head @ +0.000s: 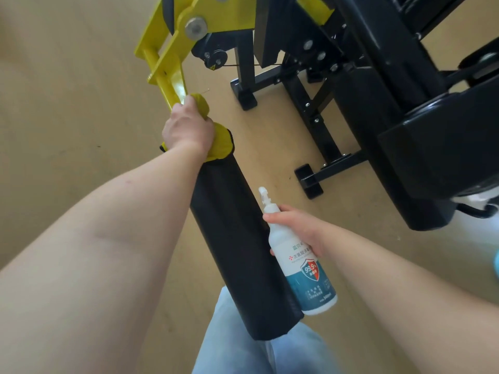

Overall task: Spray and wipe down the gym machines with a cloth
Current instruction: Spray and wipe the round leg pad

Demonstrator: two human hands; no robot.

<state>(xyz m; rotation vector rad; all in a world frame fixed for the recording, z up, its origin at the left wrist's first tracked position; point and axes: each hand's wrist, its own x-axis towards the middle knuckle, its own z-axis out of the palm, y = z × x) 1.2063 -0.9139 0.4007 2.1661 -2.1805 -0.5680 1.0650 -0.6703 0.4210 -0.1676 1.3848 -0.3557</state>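
Cloth (220,136), yellow, bunched in my left hand (187,128) against the yellow bar (170,90); my right hand (297,228) grips the spray bottle (305,271), contents not visible.

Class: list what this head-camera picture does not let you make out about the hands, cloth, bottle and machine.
All in the head view:
1. The left hand covers most of the cloth, so its full size is hidden.
2. The right hand covers part of the label on the bottle, and its small print is too small to read.
3. The machine is cut off by the top and right edges.
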